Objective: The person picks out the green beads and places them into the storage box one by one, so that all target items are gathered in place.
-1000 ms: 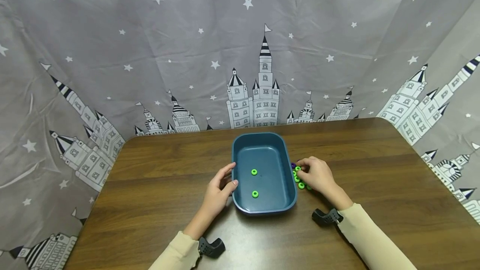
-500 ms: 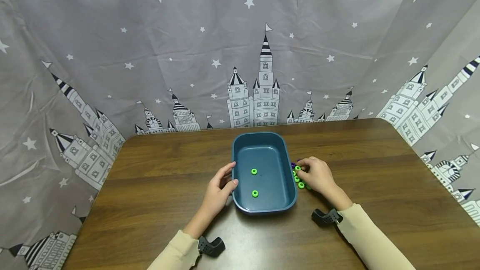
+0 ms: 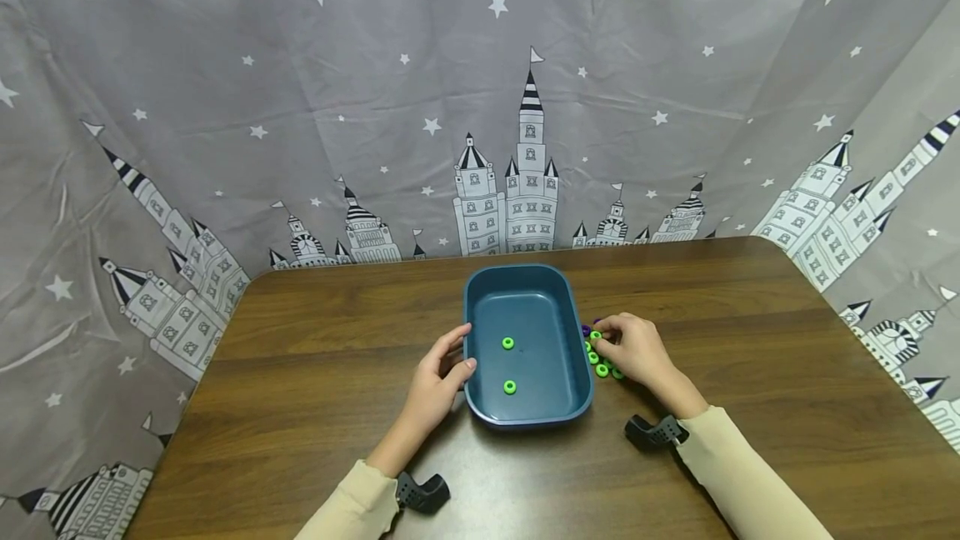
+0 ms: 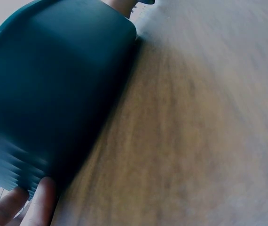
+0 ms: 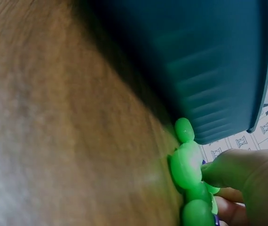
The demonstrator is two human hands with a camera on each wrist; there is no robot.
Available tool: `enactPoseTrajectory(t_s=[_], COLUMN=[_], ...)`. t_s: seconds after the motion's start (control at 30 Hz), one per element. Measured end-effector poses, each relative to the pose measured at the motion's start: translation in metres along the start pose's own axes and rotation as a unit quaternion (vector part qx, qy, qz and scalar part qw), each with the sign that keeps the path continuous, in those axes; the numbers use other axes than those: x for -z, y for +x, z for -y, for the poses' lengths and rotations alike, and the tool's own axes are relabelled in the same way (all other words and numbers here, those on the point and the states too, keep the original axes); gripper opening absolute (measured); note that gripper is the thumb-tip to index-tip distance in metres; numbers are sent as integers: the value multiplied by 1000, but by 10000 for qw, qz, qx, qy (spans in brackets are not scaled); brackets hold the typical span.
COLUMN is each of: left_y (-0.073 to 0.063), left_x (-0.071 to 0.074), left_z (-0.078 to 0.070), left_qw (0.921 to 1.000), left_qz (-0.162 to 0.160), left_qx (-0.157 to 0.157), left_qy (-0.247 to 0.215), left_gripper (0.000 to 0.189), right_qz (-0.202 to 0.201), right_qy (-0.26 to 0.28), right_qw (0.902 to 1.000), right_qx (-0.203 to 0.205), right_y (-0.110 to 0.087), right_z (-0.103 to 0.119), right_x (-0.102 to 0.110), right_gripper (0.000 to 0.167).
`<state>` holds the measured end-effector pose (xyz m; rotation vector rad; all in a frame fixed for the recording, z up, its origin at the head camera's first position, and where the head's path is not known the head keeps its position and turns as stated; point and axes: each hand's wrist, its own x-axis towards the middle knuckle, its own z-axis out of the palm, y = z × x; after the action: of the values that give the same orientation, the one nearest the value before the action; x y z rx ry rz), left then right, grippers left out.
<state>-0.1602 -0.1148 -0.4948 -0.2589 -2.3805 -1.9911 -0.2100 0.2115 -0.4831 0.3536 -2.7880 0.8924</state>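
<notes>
Almost nothing shifts from the earlier frame: your relaxed left hand (image 3: 434, 382) rests against the tray (image 3: 519, 281), likely steadying it, while your right hand (image 3: 635, 349) touches green rings (image 5: 185, 165), its grasp unclear.

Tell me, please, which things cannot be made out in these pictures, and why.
Head: the number of green rings beside the tray; the right hand covers part.
Right wrist: whether the fingers pinch a ring; thumb and rings block the view.
Right wrist: the purple rings, mostly behind the green ones.
Left wrist: the tray's inside, hidden by its wall.
Left wrist: most of the left hand, cut off by the edge.
</notes>
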Motion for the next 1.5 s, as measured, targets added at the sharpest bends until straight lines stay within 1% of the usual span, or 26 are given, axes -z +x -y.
enactPoseTrajectory(t_s=[0.17, 0.3, 0.5, 0.7, 0.83, 1.07, 1.37, 1.5], left_y=[-1, 0, 1, 1, 0, -2, 1, 2], left_x=[0, 0, -2, -3, -3, -3, 0, 0], left_z=[-1, 0, 1, 3, 3, 2, 2, 1], left_qw=[10000, 10000, 10000, 9999, 9999, 9999, 10000, 10000], left_qz=[4, -5, 35, -8, -5, -29, -57, -41], left_qx=[52, -7, -16, -15, 32, 28, -19, -32], left_qy=[-28, -27, -88, -156, -126, -110, 23, 40], left_gripper=[52, 51, 51, 51, 51, 50, 50, 51], right_qz=[-56, -181, -386, -656, -731, -638, -191, -109], right_qy=[148, 248, 323, 405, 516, 767, 1091, 1166], right_qw=[9999, 9995, 9987, 9969, 9956, 9936, 9891, 9857], right_qx=[-25, -93, -88, 134, 263, 529, 973, 1209], right_y=[2, 4, 5, 11, 14, 15, 18, 19], right_z=[1, 3, 5, 15, 25, 45, 71, 80], right_x=[4, 9, 21, 32, 35, 32, 20, 13], right_gripper=[13, 12, 14, 16, 17, 19, 19, 19])
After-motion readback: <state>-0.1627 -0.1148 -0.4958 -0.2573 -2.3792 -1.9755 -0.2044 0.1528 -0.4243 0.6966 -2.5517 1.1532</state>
